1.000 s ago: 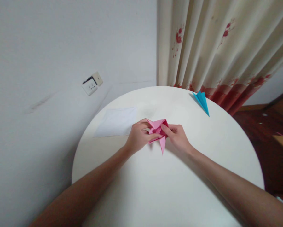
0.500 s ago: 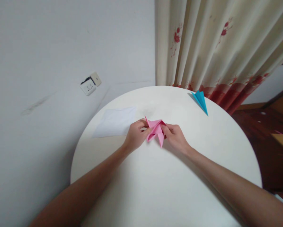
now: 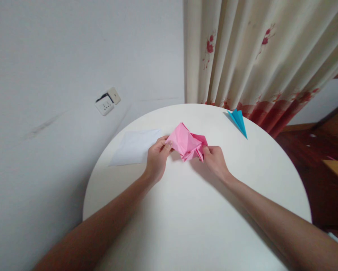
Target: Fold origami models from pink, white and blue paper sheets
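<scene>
Your left hand (image 3: 157,155) and right hand (image 3: 215,160) each clamp a grip on the pink paper (image 3: 183,140), one at either side, above the worktop (image 3: 186,222).

Folded paper (image 3: 184,140) over table (image 3: 191,214), sheet (image 3: 133,146) at left, paper plane (image 3: 239,122) behind right, curtain (image 3: 242,60) beyond

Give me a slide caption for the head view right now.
Left hand and right hand hold creased pink paper over a white table bearing a white sheet and folded blue paper.
</scene>
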